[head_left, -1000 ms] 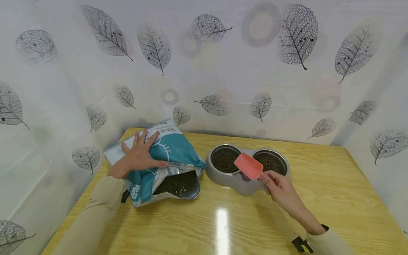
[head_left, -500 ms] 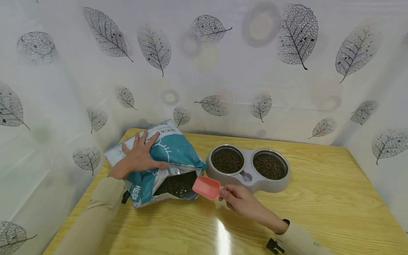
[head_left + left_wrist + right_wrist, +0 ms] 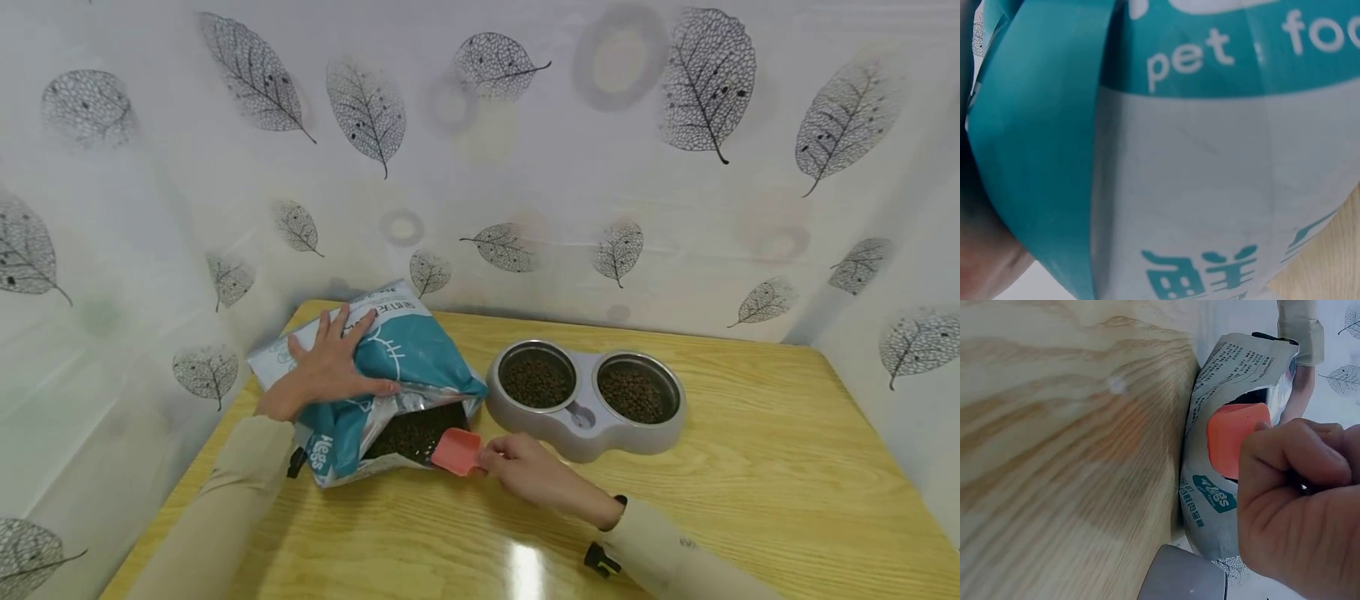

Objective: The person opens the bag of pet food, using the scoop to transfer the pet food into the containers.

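A teal and white pet food bag [image 3: 420,354] lies on its side at the left, its mouth facing front right with brown kibble [image 3: 408,435] inside. My left hand [image 3: 326,367] rests spread on top of the bag, fingers straight. By its handle my right hand [image 3: 536,475] grips a pink scoop [image 3: 456,452], whose blade is at the bag's opening. In the right wrist view the scoop [image 3: 1235,440] appears in front of the bag mouth, and the curled fingers hide its handle. The left wrist view is filled by the bag's printed side [image 3: 1210,175].
A grey double pet bowl [image 3: 592,442] stands right of the bag, with kibble in both steel bowls. The wooden table [image 3: 780,467] runs on to the right. A leaf-print curtain [image 3: 540,183] hangs behind the table and along its sides.
My right hand has carried the scoop from over the double bowl leftward and down to the bag's mouth. The left hand stays on the bag.
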The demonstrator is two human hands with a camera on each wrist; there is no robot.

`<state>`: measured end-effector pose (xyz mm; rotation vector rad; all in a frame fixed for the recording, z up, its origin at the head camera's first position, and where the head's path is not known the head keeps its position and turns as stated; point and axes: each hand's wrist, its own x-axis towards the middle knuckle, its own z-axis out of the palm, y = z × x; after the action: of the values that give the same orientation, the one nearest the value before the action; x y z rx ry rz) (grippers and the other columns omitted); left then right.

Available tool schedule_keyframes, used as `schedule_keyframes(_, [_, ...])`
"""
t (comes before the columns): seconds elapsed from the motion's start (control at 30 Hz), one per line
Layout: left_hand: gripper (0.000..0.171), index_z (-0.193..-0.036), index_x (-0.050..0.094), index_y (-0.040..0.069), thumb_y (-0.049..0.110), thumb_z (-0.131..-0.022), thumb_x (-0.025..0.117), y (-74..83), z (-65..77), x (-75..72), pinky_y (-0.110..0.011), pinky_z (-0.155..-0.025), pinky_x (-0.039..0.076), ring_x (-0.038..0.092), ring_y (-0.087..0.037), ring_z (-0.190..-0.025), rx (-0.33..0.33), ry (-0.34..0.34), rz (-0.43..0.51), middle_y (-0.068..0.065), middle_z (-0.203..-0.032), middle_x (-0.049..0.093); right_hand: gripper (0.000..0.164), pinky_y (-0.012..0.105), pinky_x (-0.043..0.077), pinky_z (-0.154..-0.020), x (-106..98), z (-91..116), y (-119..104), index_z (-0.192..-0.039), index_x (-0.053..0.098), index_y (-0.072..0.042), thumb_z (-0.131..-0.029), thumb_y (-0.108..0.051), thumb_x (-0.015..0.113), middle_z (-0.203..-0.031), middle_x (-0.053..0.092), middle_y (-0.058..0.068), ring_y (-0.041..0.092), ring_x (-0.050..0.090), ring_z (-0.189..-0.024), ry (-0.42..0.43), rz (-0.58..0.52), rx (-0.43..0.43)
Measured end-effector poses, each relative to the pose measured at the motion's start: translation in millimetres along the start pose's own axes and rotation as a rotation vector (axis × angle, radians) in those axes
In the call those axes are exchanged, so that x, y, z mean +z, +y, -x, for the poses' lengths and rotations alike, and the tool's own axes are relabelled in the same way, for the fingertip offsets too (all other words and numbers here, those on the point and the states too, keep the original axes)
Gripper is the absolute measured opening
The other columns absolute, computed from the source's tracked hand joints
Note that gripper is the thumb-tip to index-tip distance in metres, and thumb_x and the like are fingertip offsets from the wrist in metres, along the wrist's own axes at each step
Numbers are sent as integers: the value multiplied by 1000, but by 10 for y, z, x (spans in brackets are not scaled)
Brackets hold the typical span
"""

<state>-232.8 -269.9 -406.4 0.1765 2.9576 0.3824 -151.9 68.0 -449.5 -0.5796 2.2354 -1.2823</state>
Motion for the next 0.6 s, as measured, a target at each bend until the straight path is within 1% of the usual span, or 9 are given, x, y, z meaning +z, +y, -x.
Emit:
schedule_keyframes(0.07, [130, -167, 5, 24, 83, -72, 70, 3, -2, -2, -91, -103, -6, -11, -55, -155, -2, -1, -1, -24, -172, -5, 35, 24, 29, -40, 16, -40, -27, -96, 76, -4, -107, -26, 50, -49, 37, -8, 7, 30, -39, -17, -21, 9])
schedule_keyframes(0.2, [130, -167, 5, 24, 82, -72, 70, 4, 2, 1, -91, -103, -7, -11, -54, -155, -5, -5, 0, -23, -172, -6, 36, 22, 28, -36, 69, -122, -68, -97, 76, -1, -107, -23, 49, -47, 36, -8, 6, 28, -36, -48, -121, 46])
schedule_keyframes(0.27, [129, -167, 5, 24, 82, -72, 70, 7, 3, 1, -91, -103, -7, -11, -54, -155, -4, -6, 3, -23, -172, -6, 36, 22, 27, -36, 104, -161, -83, -96, 74, 2, -107, -23, 50, -48, 36, -8, 5, 27, -36, -55, -166, 63])
schedule_keyframes(0.47, [129, -167, 5, 24, 83, -72, 70, 10, -4, -1, -91, -103, -7, -11, -55, -155, 0, -5, 3, -24, -172, -6, 37, 21, 28, -38, 235, -271, -88, -97, 69, 7, -109, -22, 49, -50, 37, -7, 6, 29, -38, -51, -202, 57])
schedule_keyframes(0.6, [130, -167, 5, 24, 84, -72, 69, 2, -18, 1, -91, -102, -7, -11, -55, -155, 1, -1, 1, -23, -172, -5, 37, 22, 29, -39, 268, -284, -81, -99, 66, 9, -110, -22, 48, -51, 39, -6, 5, 31, -40, -62, -238, 52])
